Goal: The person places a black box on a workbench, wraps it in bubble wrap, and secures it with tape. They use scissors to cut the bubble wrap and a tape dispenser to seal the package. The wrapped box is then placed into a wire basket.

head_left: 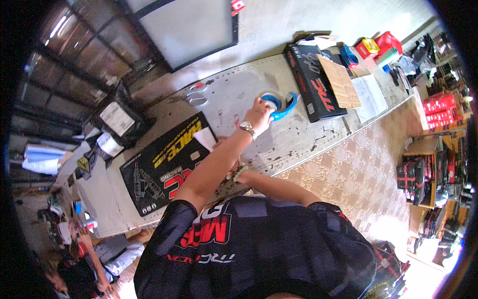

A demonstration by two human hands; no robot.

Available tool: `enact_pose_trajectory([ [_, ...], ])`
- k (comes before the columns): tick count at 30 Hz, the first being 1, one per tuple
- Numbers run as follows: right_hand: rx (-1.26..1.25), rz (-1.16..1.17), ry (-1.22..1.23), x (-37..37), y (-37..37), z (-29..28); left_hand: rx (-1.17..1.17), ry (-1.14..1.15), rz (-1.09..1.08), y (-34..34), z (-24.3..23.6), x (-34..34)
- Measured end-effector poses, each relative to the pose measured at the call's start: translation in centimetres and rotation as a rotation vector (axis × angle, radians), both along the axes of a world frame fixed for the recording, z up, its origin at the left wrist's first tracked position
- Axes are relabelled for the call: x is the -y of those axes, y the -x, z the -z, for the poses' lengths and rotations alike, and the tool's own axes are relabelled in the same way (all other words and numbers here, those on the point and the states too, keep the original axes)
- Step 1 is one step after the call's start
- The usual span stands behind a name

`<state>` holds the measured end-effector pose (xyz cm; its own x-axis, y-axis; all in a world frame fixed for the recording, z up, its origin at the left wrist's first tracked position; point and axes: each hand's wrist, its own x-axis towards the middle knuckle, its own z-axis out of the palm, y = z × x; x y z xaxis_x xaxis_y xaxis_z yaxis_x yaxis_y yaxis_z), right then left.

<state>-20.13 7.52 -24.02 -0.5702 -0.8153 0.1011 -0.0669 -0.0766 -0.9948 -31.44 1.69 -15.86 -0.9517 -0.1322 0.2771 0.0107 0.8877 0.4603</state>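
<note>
My left hand (260, 112) reaches across the table and grips a blue tape dispenser (279, 113) holding a tan tape roll. My right hand (235, 166) is mostly hidden behind my left forearm; a few fingertips show beside a small white paper (204, 138) at a black printed box (142, 179) lying on the table, and I cannot make out their grip. Silver-handled scissors (198, 99) lie beyond the box, to the left of the tape.
The metal table (313, 144) carries another black box (303, 84) under cardboard (336, 82), papers (371, 97) and a black wrapped parcel (117, 117). Red boxes (438, 112) fill shelving at right. A co-worker (84, 259) is at lower left.
</note>
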Motion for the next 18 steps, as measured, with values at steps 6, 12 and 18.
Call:
enact_pose_trajectory([
  [6,-0.533,-0.253,0.111,-2.9,0.8,-1.0,0.415,0.054,0.146,3.2,5.0,0.1],
  [12,-0.392,-0.551,0.003,-8.1,12.5,-1.3,0.565,0.030,0.135,2.1,3.7,5.9],
  [18,-0.660,-0.016,-0.717,-8.3,31.9,0.4,0.363,-0.035,-0.274,-4.4,4.4,8.7],
])
